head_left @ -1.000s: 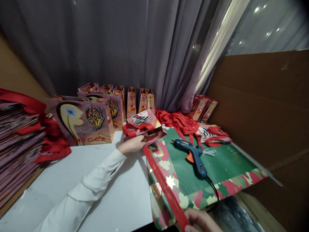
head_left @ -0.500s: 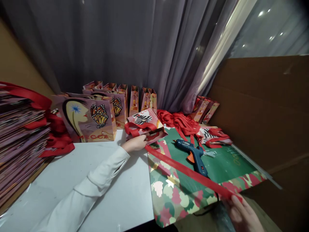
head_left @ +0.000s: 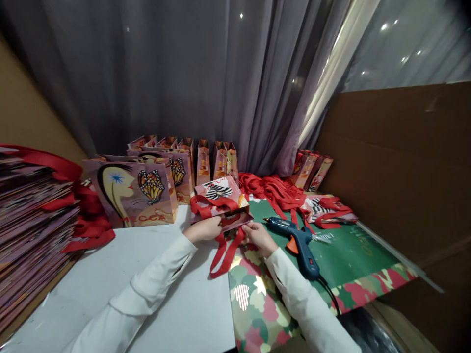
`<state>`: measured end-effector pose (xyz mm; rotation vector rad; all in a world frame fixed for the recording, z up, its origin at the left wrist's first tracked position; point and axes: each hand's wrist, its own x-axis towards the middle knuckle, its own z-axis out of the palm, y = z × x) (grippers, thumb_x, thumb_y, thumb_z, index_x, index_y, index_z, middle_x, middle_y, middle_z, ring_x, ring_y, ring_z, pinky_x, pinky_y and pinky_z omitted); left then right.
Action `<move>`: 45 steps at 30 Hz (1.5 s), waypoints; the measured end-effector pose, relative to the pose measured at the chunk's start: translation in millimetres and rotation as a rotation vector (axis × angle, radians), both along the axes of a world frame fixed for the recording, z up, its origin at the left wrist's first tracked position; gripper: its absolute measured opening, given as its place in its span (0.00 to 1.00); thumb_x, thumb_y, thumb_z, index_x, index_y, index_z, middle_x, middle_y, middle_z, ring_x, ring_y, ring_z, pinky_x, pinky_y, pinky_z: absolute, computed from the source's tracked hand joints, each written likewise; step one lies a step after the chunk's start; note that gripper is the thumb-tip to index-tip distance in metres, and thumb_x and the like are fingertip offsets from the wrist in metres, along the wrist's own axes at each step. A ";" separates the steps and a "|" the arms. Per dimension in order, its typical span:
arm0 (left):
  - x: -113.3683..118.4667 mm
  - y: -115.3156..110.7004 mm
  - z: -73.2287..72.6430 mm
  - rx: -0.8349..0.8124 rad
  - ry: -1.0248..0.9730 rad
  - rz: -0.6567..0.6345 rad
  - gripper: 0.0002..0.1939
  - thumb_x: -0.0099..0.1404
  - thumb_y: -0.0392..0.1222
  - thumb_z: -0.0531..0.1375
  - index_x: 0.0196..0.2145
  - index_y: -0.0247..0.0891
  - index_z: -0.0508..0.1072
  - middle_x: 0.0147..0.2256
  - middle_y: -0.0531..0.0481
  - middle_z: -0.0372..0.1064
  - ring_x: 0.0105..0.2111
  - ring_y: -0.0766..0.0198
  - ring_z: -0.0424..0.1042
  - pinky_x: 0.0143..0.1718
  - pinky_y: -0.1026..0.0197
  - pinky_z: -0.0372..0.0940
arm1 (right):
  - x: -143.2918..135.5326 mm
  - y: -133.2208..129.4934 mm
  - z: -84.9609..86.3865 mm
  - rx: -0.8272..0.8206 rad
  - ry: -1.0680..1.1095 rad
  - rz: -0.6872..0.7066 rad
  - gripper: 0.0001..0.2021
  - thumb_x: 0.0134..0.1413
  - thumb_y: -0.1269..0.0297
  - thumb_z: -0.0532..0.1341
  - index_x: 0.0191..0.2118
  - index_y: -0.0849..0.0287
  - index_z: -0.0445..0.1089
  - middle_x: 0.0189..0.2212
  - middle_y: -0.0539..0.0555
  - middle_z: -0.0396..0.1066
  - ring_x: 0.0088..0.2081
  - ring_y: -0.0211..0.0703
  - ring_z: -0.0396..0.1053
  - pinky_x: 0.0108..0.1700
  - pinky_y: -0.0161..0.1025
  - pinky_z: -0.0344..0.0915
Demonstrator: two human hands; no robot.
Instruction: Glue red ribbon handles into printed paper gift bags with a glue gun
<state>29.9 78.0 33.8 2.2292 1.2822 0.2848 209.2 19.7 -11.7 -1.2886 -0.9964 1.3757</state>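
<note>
A small paper gift bag (head_left: 241, 202) with a zebra-striped print lies on its side, its opening toward me. One red ribbon handle loops over its upper panel. My left hand (head_left: 204, 230) is closed at the left of the opening, on the bag's edge; its fingertips are partly hidden. A red ribbon (head_left: 222, 264) hangs in a loop below the opening, between my hands. My right hand (head_left: 259, 238) pinches one end of it against the right part of the bag's lower edge. A blue glue gun (head_left: 303, 245) lies right of my right hand, nozzle pointing left.
Finished-looking bags (head_left: 136, 191) stand along the curtain (head_left: 176, 73). At left rises a tall stack of flat bags (head_left: 33, 235). A heap of red ribbons (head_left: 272, 189) and another bag (head_left: 326, 208) lie on the green patterned sheet (head_left: 349, 260). Cardboard (head_left: 397, 162) walls the right side.
My right hand has come from the lower right to the bag's opening with the ribbon end. The ribbon, stretched taut before, now hangs in a loop. My left hand stays at the bag.
</note>
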 end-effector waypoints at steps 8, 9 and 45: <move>17.1 -8.0 -7.1 -0.052 0.063 0.002 0.21 0.65 0.41 0.54 0.54 0.34 0.69 0.51 0.38 0.72 0.50 0.50 0.72 0.51 0.56 0.65 | -1.1 4.4 -23.9 0.072 -0.080 0.133 0.19 0.41 0.49 0.69 0.30 0.61 0.75 0.14 0.45 0.65 0.16 0.31 0.56 0.20 0.31 0.52; 18.4 -7.3 -8.1 -0.063 0.059 -0.006 0.20 0.65 0.40 0.54 0.54 0.35 0.69 0.50 0.39 0.73 0.50 0.51 0.72 0.51 0.57 0.65 | 0.2 3.8 -24.4 0.074 -0.084 0.148 0.19 0.41 0.48 0.69 0.32 0.61 0.75 0.15 0.46 0.66 0.16 0.31 0.56 0.20 0.31 0.52; 21.1 -14.1 4.0 0.038 0.006 0.019 0.16 0.63 0.49 0.59 0.44 0.37 0.72 0.41 0.44 0.76 0.42 0.54 0.75 0.42 0.63 0.67 | 11.1 3.2 -17.1 0.127 -0.135 0.191 0.30 0.38 0.36 0.65 0.29 0.64 0.76 0.17 0.49 0.69 0.16 0.28 0.53 0.19 0.31 0.47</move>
